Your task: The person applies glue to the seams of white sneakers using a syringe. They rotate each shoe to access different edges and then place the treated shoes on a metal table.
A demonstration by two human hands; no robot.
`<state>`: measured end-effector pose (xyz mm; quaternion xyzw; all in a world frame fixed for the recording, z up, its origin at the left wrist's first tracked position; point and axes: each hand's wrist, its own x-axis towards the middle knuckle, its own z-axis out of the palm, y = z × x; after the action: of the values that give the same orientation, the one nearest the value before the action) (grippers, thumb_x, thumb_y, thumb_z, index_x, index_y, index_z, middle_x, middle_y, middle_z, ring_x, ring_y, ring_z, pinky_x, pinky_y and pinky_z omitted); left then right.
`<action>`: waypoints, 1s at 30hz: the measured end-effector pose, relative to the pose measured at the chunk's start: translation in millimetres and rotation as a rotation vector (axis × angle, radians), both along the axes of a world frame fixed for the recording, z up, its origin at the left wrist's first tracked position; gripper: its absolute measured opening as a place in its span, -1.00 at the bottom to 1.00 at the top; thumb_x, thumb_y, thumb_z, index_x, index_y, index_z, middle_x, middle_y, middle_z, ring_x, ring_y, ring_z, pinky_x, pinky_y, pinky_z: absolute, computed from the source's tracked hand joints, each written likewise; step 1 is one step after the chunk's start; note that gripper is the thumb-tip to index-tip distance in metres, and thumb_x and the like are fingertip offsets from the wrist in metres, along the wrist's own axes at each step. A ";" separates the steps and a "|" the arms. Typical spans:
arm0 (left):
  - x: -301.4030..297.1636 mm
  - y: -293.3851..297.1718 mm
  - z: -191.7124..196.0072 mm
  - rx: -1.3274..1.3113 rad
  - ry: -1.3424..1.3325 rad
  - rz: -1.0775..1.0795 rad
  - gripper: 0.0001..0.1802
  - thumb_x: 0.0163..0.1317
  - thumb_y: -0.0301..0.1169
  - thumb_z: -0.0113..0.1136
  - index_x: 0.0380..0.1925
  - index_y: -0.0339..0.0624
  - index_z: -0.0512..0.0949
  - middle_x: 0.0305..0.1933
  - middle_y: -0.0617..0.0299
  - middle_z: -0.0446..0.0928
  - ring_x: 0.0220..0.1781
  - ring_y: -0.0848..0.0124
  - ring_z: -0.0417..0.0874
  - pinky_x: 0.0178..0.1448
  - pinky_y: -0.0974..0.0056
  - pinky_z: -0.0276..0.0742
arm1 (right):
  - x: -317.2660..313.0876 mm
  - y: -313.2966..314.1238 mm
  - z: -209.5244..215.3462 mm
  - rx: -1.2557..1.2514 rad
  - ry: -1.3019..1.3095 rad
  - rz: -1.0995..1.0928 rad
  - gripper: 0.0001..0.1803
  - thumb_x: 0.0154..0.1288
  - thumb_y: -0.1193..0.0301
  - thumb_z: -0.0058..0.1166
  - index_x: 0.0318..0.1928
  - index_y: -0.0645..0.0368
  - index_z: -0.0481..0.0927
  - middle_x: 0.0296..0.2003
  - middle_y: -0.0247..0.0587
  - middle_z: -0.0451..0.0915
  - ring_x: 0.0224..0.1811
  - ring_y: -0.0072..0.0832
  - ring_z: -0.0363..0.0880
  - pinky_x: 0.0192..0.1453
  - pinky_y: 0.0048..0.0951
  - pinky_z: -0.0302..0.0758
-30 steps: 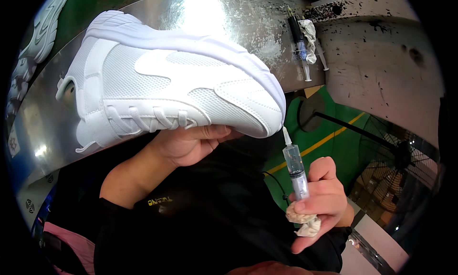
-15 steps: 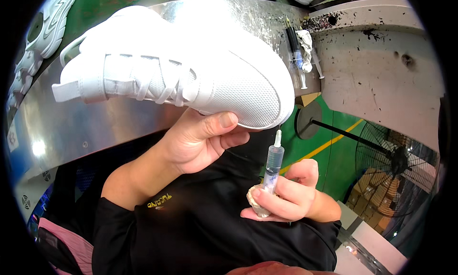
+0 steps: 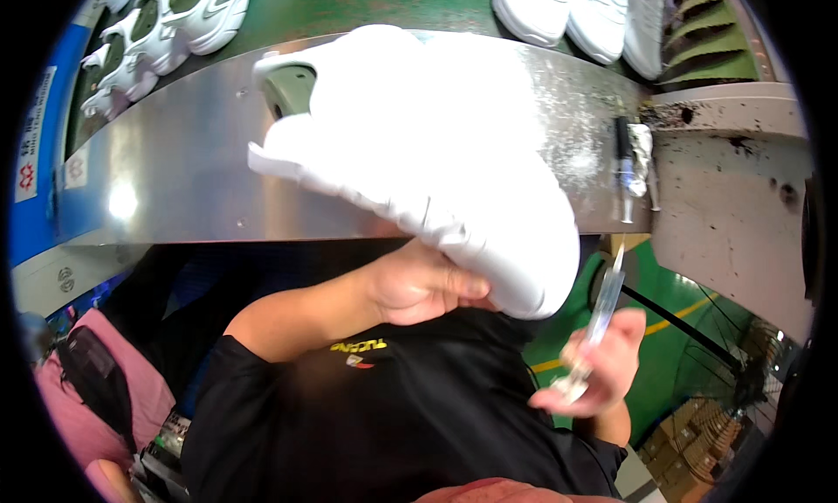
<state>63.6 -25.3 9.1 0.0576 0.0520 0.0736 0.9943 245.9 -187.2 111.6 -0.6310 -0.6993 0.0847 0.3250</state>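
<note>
My left hand (image 3: 428, 285) grips a white sneaker (image 3: 497, 189) from below near its toe, thumb against the upper. The shoe is tilted over the metal ledge, toe toward me on the right, and bright light washes out much of its side. An olive-green form (image 3: 295, 88) shows in its ankle opening. To the right of the toe, apart from the shoe, my right hand (image 3: 611, 363) is closed round a clear syringe (image 3: 605, 306), its tip pointing up. A crumpled whitish wad (image 3: 572, 388) is in the same hand; motion blurs the fingers.
A metal ledge (image 3: 175, 171) runs before me. Syringes (image 3: 625, 167) and a crumpled white wad (image 3: 642, 154) lie at its right end, beside a stained beige machine part (image 3: 724, 189). White shoes (image 3: 532, 10) stand on the green surface (image 3: 375, 5) beyond. A fan (image 3: 724, 381) stands lower right.
The sneaker has tipped, its toe swinging down and rightward, so its laced top shows less. My right hand with the syringe has moved right, away from the toe. The view has shifted too.
</note>
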 end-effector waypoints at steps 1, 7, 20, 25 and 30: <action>-15.4 -5.1 -5.9 -0.026 0.048 0.012 -0.46 0.15 -0.63 0.16 0.17 -0.22 0.32 0.12 0.14 0.46 0.17 0.27 0.47 0.24 0.11 0.42 | 10.6 4.4 -15.3 -0.032 0.081 -0.020 -0.30 -0.19 -0.10 0.40 -0.11 0.05 0.47 -0.52 -0.44 0.45 -0.43 -0.38 0.22 -0.29 -0.39 0.20; -50.1 -11.7 -32.5 -0.057 0.162 -0.013 -0.41 0.12 -0.75 0.09 0.19 -0.21 0.31 0.17 0.12 0.42 0.22 0.26 0.43 0.29 0.16 0.36 | 33.7 31.1 -77.4 -0.099 0.632 -0.338 -0.18 -0.11 -0.05 0.39 0.01 0.30 0.41 -0.32 -0.27 0.42 -0.25 -0.52 0.36 -0.16 -0.52 0.34; -53.7 2.4 -30.3 0.228 0.156 -0.213 -0.46 0.13 -0.67 0.15 0.16 -0.20 0.36 0.16 0.13 0.43 0.20 0.25 0.45 0.29 0.20 0.35 | -4.2 80.6 -33.1 -0.123 1.387 0.228 -0.22 -0.02 -0.32 0.12 -0.09 0.12 0.42 -0.35 -0.13 0.60 -0.24 -0.35 0.37 0.01 -0.30 0.29; -49.1 5.5 -25.0 0.337 0.148 -0.247 -0.46 0.12 -0.66 0.17 0.15 -0.21 0.37 0.16 0.13 0.44 0.20 0.25 0.45 0.29 0.20 0.35 | -20.1 122.4 -33.8 -0.209 1.383 0.351 -0.28 0.02 -0.33 0.07 -0.07 0.00 0.42 -0.47 -0.25 0.62 -0.16 -0.34 0.30 0.08 -0.30 0.16; -49.7 12.1 -25.9 0.415 0.148 -0.272 -0.45 0.11 -0.65 0.19 0.15 -0.21 0.37 0.15 0.13 0.44 0.19 0.26 0.45 0.28 0.20 0.35 | -23.6 138.8 -40.8 -0.176 1.303 0.398 -0.19 -0.04 -0.31 0.15 -0.09 0.18 0.50 -0.43 -0.19 0.63 -0.32 -0.48 0.35 -0.13 -0.48 0.15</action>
<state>13.9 -13.2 -16.8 0.2718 0.1001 -0.0560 0.9555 222.4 -48.4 70.8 -0.3348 -0.4542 0.5618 0.6050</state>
